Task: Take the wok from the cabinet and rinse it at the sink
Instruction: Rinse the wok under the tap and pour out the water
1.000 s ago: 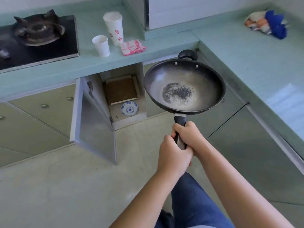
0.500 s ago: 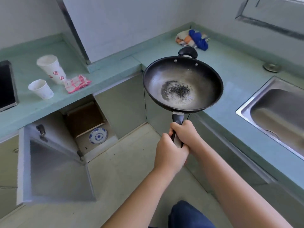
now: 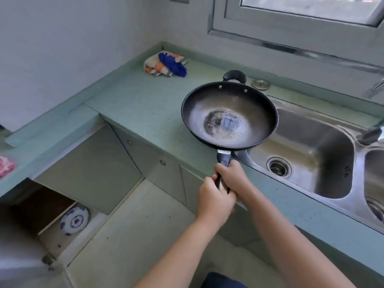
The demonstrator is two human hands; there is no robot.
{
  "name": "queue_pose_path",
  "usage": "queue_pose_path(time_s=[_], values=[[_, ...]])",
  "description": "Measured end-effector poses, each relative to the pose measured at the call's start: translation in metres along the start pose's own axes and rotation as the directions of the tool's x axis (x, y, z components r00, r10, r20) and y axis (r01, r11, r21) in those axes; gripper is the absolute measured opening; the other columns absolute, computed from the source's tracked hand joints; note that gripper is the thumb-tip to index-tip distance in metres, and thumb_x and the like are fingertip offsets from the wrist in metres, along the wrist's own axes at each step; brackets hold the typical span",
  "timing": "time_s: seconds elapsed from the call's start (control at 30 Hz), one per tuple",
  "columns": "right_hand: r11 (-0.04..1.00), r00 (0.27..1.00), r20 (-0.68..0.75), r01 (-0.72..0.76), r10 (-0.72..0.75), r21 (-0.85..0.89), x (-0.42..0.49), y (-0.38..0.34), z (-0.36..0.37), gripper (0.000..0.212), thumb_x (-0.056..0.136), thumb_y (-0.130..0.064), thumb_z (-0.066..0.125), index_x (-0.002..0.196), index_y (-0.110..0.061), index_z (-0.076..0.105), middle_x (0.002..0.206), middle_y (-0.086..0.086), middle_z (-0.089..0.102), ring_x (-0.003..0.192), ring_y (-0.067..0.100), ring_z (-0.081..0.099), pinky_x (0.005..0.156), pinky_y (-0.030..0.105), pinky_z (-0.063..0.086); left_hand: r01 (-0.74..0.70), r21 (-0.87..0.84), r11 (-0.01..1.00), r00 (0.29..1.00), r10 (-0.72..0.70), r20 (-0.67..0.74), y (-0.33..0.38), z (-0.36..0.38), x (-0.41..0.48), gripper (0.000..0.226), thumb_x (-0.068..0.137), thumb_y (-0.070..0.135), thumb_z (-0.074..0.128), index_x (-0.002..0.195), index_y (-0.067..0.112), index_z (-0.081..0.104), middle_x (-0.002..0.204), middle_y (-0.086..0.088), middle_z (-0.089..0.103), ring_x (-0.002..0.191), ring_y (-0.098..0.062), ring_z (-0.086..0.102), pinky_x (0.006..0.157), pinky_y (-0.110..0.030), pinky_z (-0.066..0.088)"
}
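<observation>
A black wok [image 3: 229, 115] with a worn, speckled patch in its bottom hangs level in the air over the green counter, its right rim just past the left edge of the steel sink [image 3: 307, 150]. Both my hands grip its long black handle. My left hand [image 3: 214, 201] holds the handle's end, and my right hand [image 3: 232, 176] is wrapped just above it, closer to the pan. The cabinet [image 3: 47, 210] it came from stands open at the lower left.
A green counter [image 3: 145, 100] runs along the corner. On it lie a striped cloth with a blue cloth [image 3: 166, 64] and a metal sink plug [image 3: 260, 83]. A blue-and-white plate [image 3: 74, 220] sits in the open cabinet. A faucet spout [image 3: 371, 134] overhangs the sink at right.
The view has swung right with the wok. The wok now reaches the sink's left edge, and the cups and stove have left the frame. Both hands keep their grip.
</observation>
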State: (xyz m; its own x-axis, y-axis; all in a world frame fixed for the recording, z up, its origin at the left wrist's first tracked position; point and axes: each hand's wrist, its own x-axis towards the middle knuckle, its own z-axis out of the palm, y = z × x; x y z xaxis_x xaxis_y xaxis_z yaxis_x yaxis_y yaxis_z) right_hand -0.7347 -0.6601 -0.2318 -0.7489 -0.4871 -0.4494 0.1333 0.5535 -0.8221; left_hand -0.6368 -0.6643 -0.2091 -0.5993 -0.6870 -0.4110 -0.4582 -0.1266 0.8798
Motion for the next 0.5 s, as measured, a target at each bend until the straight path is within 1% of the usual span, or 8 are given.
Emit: queue_pose_path(time_s=[0.07,0.13,0.23,0.3,0.33,0.37,0.43,0.5], values=[[1.000,0.999,-0.038,-0.014,0.014,0.006,0.007,0.001,-0.016,0.010,0.074,-0.014,0.051,0.074,-0.006,0.057,0.057,0.005,0.059,0.056,0.019,0.052,0.062,0.031,0.043,-0.018,0.021,1.000,0.999,0.017,0.038,0.005,0.013,0.009,0.028,0.077,0.018,0.065,0.097,0.004,0.052,0.091,-0.015,0.066,0.044,-0.020,0.056,0.036,-0.021,0.040],[0.998,0.997,-0.076,-0.031,0.035,0.047,0.015,0.005,-0.036,0.007,0.075,-0.011,0.051,0.075,-0.006,0.056,0.055,0.004,0.058,0.049,0.016,0.051,0.056,0.027,0.041,-0.033,0.044,0.998,0.996,0.030,0.083,0.009,0.032,0.020,0.031,0.075,0.021,0.066,0.098,0.005,0.052,0.093,-0.017,0.066,0.051,-0.025,0.060,0.040,-0.024,0.043],[0.992,0.993,-0.102,-0.054,0.066,0.118,0.020,0.014,-0.061,0.008,0.077,-0.006,0.048,0.070,-0.006,0.051,0.050,0.003,0.056,0.037,0.008,0.048,0.046,0.020,0.039,-0.045,0.102,0.994,0.988,0.029,0.152,0.013,0.054,0.030,0.035,0.072,0.025,0.066,0.098,0.008,0.052,0.091,-0.015,0.068,0.069,-0.033,0.067,0.051,-0.033,0.049],[0.982,0.988,-0.122,-0.069,0.091,0.173,0.022,0.019,-0.073,0.008,0.079,-0.004,0.047,0.072,-0.006,0.050,0.050,0.004,0.055,0.031,0.004,0.047,0.038,0.014,0.038,-0.057,0.115,0.992,0.982,0.034,0.188,0.015,0.066,0.034,0.033,0.073,0.023,0.067,0.098,0.008,0.053,0.090,-0.013,0.067,0.068,-0.032,0.067,0.052,-0.035,0.050],[0.977,0.986,-0.130,-0.073,0.100,0.200,0.023,0.022,-0.078,0.007,0.080,-0.004,0.047,0.074,-0.006,0.050,0.051,0.005,0.055,0.031,0.004,0.047,0.037,0.012,0.038,-0.059,0.121,0.991,0.978,0.033,0.205,0.016,0.071,0.036,0.032,0.073,0.022,0.067,0.098,0.008,0.053,0.088,-0.012,0.067,0.065,-0.030,0.067,0.052,-0.036,0.051],[0.972,0.984,-0.140,-0.074,0.107,0.221,0.025,0.026,-0.082,0.005,0.080,-0.003,0.047,0.076,-0.006,0.050,0.052,0.006,0.055,0.032,0.005,0.049,0.039,0.013,0.040,-0.057,0.129,0.990,0.975,0.027,0.221,0.016,0.077,0.036,0.030,0.074,0.021,0.067,0.097,0.009,0.052,0.087,-0.011,0.066,0.062,-0.028,0.066,0.052,-0.036,0.053],[0.967,0.978,-0.168,-0.078,0.122,0.244,0.029,0.035,-0.091,0.004,0.079,-0.004,0.048,0.075,-0.004,0.050,0.054,0.007,0.057,0.041,0.011,0.051,0.049,0.021,0.044,-0.053,0.147,0.988,0.969,0.015,0.246,0.016,0.087,0.037,0.027,0.074,0.020,0.067,0.095,0.011,0.052,0.084,-0.008,0.065,0.060,-0.025,0.065,0.054,-0.038,0.055],[0.961,0.972,-0.187,-0.089,0.141,0.262,0.030,0.043,-0.099,0.009,0.077,-0.004,0.048,0.068,-0.003,0.050,0.054,0.007,0.057,0.047,0.017,0.051,0.055,0.028,0.044,-0.049,0.162,0.986,0.964,0.004,0.265,0.014,0.097,0.037,0.027,0.073,0.020,0.067,0.095,0.010,0.053,0.081,-0.007,0.065,0.062,-0.026,0.065,0.056,-0.041,0.056]])
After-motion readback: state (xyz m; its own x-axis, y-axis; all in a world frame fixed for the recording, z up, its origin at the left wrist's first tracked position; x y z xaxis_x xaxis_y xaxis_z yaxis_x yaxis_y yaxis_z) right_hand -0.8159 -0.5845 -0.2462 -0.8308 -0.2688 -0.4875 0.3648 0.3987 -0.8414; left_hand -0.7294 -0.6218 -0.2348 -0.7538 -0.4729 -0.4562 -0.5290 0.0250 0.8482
